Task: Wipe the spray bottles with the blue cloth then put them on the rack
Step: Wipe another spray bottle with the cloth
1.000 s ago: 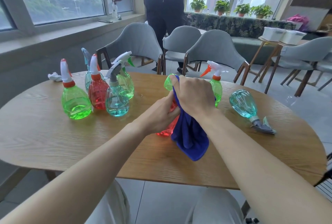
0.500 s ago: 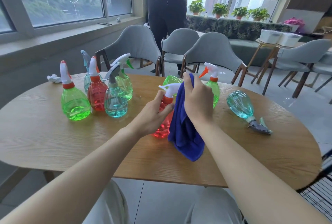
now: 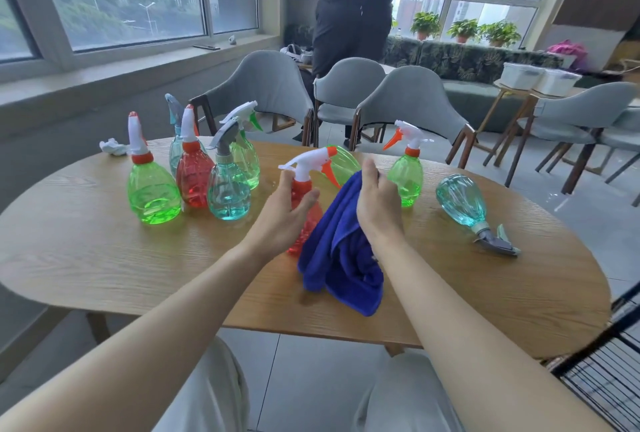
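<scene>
two grips are busy. my left grip (image 3: 282, 220) is wrapped round the neck and shoulder of the red spray bottle (image 3: 304, 189), which is upright at the middle of the worktop (image 3: 104, 258) with its nozzle toward 9 o'clock. my palm and the blue cloth (image 3: 341, 258) hide most of its body. my right grip (image 3: 377, 204) holds that cloth against the bottle's 3 o'clock side, and the cloth's tail droops toward 6 o'clock. behind, at 12 o'clock, a half-hidden green bottle (image 3: 343, 163) shows only in part. five bottles (image 3: 194, 175) crowd together at 10 o'clock, overlapping each other. an upright green bottle (image 3: 406, 182) stands at 2 o'clock, and a teal bottle (image 3: 462, 201) lies on its side at 3 o'clock. the black wire rack (image 3: 609, 372) at 4 o'clock is cut off by the frame's edge.
</scene>
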The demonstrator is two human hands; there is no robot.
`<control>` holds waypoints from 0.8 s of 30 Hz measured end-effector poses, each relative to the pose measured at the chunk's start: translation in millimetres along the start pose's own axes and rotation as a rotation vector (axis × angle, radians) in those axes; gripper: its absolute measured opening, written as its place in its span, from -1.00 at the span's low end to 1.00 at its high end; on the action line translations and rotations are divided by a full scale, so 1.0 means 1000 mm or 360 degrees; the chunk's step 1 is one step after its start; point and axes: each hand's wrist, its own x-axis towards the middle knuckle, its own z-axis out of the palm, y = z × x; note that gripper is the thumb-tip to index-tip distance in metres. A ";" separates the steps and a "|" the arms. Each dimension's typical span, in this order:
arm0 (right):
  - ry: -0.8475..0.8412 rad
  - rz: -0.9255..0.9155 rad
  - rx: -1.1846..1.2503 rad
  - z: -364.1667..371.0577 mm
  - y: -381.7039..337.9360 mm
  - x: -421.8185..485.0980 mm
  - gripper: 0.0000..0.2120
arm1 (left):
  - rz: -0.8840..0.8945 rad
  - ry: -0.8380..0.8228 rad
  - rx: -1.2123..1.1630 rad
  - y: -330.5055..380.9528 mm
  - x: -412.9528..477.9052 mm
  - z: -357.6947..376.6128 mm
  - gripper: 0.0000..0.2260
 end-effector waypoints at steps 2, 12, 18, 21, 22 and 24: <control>-0.0118 0.0014 0.0093 0.003 0.003 -0.009 -0.57 | 0.0037 0.0061 0.0059 -0.001 0.001 -0.001 -0.81; -0.0461 0.0003 -0.0131 0.021 0.006 -0.012 -0.52 | 0.0142 0.0102 0.0736 -0.025 -0.011 -0.025 -0.37; -0.0605 0.0001 -0.0098 0.046 0.011 -0.018 -0.52 | 0.0123 0.0234 0.1013 -0.026 0.001 -0.025 -0.41; -0.0638 -0.0012 -0.0109 0.048 0.012 -0.015 -0.53 | 0.0088 0.0319 0.1187 -0.029 0.013 -0.025 -0.40; -0.0644 -0.0005 -0.0105 0.049 0.014 -0.012 -0.53 | 0.0047 0.0339 0.1236 -0.031 0.017 -0.025 -0.38; -0.0625 0.0019 -0.0087 0.048 0.019 -0.008 -0.53 | 0.0044 0.0396 0.1329 -0.033 0.016 -0.024 -0.36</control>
